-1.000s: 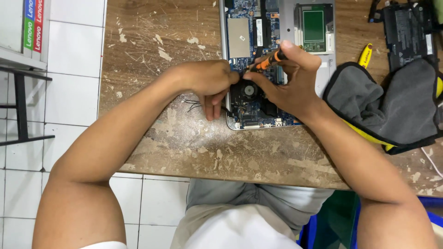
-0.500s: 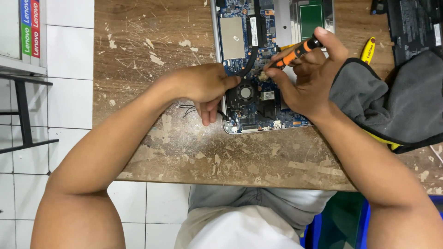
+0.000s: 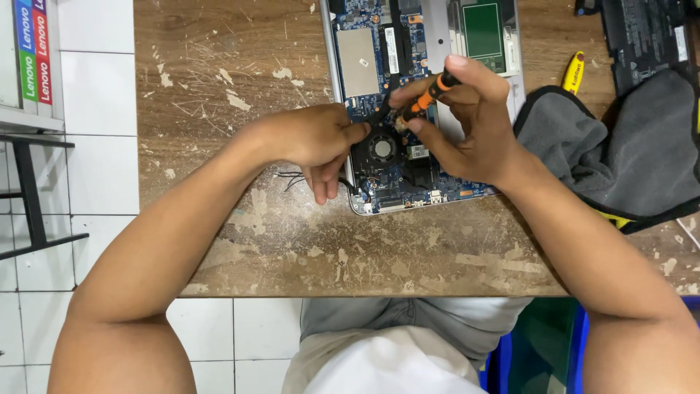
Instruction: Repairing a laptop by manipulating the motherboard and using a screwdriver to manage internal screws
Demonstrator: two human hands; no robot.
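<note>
I see bare wooden table (image 3: 219, 87) left of the opened laptop (image 3: 423, 44); on its right a grey cloth (image 3: 620, 160) and seemingly a yellow tool (image 3: 574, 71) crowd passage.

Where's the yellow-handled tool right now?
In the head view, the yellow-handled tool lies on the wooden table right of the opened laptop, just above the grey cloth, beyond the right hand.

Worn wooden table (image 3: 240, 66), grey cloth (image 3: 627, 160), yellow-handled tool (image 3: 574, 71), black battery pack (image 3: 645, 33), white tiled floor (image 3: 95, 109)
</note>
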